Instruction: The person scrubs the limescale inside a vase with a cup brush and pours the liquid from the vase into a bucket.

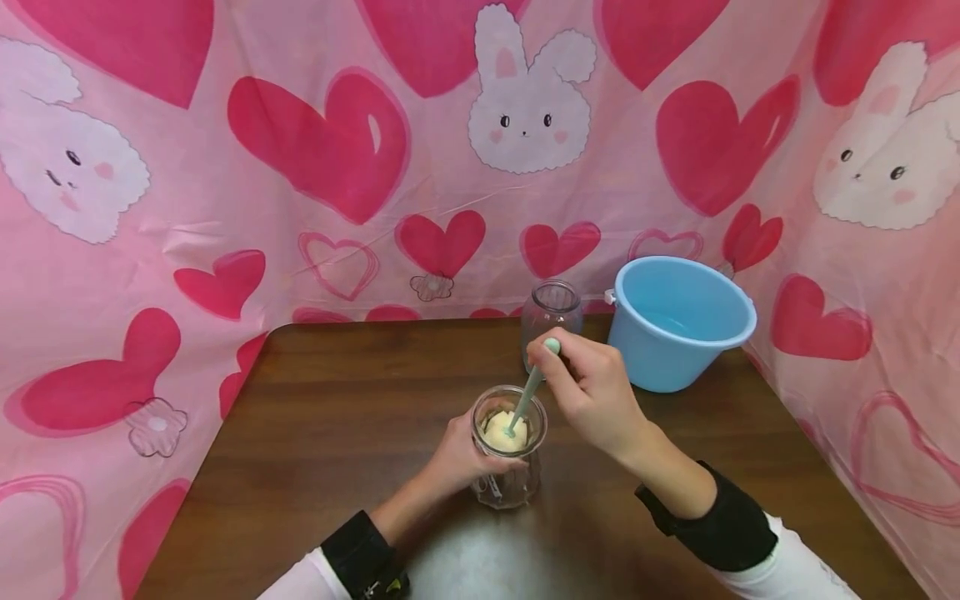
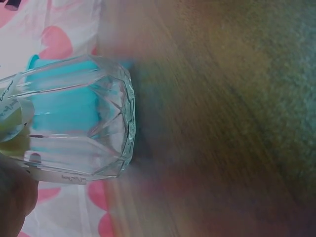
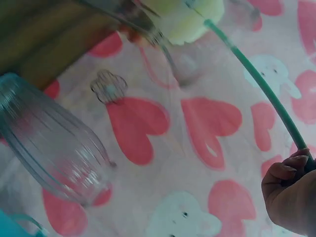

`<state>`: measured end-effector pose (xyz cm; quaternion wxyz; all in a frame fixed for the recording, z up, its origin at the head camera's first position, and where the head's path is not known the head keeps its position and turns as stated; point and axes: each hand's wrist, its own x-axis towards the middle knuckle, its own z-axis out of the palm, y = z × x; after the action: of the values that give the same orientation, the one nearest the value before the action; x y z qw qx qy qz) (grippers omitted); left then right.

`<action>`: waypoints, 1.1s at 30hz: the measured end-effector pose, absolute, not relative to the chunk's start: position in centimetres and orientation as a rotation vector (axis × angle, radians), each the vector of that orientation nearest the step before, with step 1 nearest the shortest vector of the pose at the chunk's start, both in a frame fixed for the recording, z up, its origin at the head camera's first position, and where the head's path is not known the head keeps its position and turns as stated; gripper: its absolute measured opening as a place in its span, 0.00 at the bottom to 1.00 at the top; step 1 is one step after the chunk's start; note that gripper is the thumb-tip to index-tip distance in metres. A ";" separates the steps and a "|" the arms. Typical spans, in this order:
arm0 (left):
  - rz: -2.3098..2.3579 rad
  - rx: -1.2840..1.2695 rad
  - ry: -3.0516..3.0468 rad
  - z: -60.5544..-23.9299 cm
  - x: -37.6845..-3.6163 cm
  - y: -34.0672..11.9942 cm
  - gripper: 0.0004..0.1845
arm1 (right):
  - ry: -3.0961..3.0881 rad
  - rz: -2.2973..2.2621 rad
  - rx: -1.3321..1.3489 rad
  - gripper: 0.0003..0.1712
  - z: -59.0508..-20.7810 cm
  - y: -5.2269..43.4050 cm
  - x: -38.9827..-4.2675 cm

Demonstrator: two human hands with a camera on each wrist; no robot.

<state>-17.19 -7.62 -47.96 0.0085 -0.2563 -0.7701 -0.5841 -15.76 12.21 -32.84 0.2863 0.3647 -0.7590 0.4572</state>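
Note:
My left hand (image 1: pixel 457 458) grips a clear glass jar (image 1: pixel 517 487) just below its rim, near the middle of the table. In the left wrist view the faceted base of the jar (image 2: pixel 106 123) shows; whether it touches the table I cannot tell. My right hand (image 1: pixel 600 392) holds the thin green handle of a sponge bottle brush (image 1: pixel 529 392) near its top end. The brush's pale yellow sponge head (image 1: pixel 498 433) is inside the jar's mouth, with the handle tilted up to the right. The right wrist view shows the curved green handle (image 3: pixel 266 91) between fingers and sponge.
A second clear glass jar (image 1: pixel 553 308) stands behind my right hand at the back of the brown wooden table (image 1: pixel 337 400). Right of it is a light blue bucket (image 1: pixel 660 358). A pink curtain (image 1: pixel 442 183) with hearts and rabbits encloses the table's back and sides.

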 end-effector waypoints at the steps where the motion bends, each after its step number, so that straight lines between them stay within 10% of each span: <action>1: -1.810 -0.800 -2.410 -48.0 -17.2 -7.7 0.42 | -2.042 1.229 0.970 0.07 -33.2 12.1 -15.8; 33: -1.760 -0.800 -2.464 -48.6 -17.2 -8.0 0.48 | -2.235 1.136 1.201 0.05 -36.4 10.4 -15.6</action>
<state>-17.18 -8.04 -48.57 0.0047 -0.2555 -0.7868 -0.5618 -15.56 10.39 -36.36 0.1797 0.4251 -0.7908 0.4019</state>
